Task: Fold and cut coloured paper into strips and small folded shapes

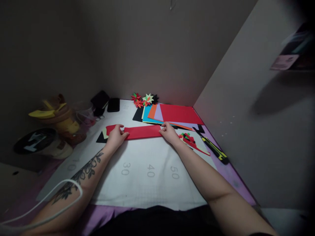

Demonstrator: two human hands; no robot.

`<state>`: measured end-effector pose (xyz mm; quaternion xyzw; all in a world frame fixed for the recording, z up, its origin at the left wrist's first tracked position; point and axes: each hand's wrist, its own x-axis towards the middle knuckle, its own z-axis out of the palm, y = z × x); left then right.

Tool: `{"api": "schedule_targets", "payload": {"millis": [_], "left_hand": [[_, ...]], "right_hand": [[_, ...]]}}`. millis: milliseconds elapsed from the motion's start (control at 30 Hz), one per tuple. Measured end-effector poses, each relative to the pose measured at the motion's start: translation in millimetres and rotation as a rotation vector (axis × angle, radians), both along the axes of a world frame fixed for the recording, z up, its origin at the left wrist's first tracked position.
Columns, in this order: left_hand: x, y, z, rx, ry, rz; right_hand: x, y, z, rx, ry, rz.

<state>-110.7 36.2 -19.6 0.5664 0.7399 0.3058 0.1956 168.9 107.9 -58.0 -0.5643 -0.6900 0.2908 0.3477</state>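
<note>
A long red paper strip (142, 132) lies crosswise over the white mat, between my two hands. My left hand (116, 135) pinches its left end between thumb and fingers. At the right end, my right hand (169, 131) grips the strip's edge the same way. Next to my left hand, partly covered by it, are pieces of red, pale yellow and black paper (101, 137). Beyond the strip, coloured sheets (180, 113) in red, lilac, orange, blue and black overlap in a fan. Small red, green and black paper scraps (189, 138) sit right of my right hand.
Folded paper stars (147, 99) stand by the back wall. A yellow-black utility knife (215, 150) lies at the right edge. A black phone (113, 105), a clear cup (85, 114), a cap (40, 144) and a yellow-brown object (55, 114) are at left. A white cable (80, 190) crosses my left forearm.
</note>
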Motion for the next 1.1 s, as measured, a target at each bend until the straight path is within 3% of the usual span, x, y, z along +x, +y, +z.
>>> {"api": "schedule_targets", "payload": {"millis": [300, 567, 933, 1100], "left_hand": [[-11, 4, -6.9, -0.049, 0.035, -0.068], [-11, 5, -8.1, -0.067, 0.141, -0.001], [-13, 6, -10.1, -0.041, 0.116, -0.011], [-10, 2, -7.0, -0.046, 0.121, -0.011]], "right_hand": [[-3, -1, 0.6, 0.026, -0.113, -0.039], [-7, -3, 3.6, 0.002, -0.179, -0.063], [-8, -3, 5.4, -0.012, -0.239, -0.07], [-13, -9, 9.1, -0.003, -0.376, -0.089]]}}
